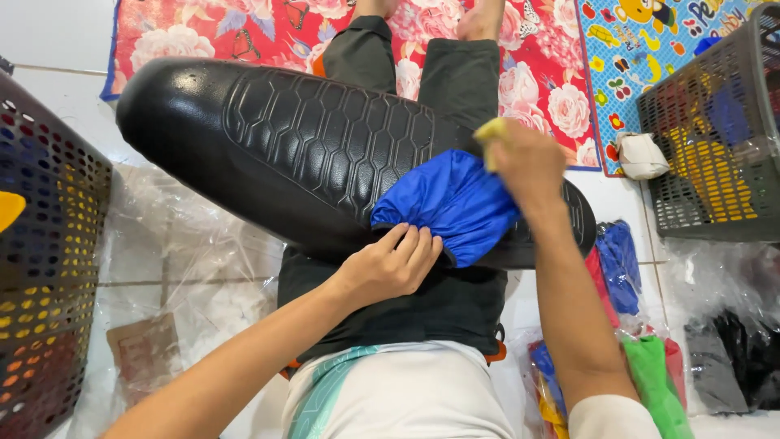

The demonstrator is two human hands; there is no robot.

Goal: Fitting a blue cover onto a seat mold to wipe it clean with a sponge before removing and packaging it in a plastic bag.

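one black motorcycle seat (276, 138) lies across the person's lap, its nose at ten o'clock. one blue cover (447, 203) is bunched over its rear end, at centre. the left hand (394, 264), at six o'clock of the cover, presses curled fingers on the cover's lower hem at the seat's edge. the right hand (524, 158), at two o'clock, is closed on a yellow piece (490, 130) at the cover's top edge. two perforated baskets (715, 138) flank the lap, at nine and three o'clock. folded covers in clear plastic (642, 341) crowd five o'clock; a floral mat (536, 73) lies at twelve.
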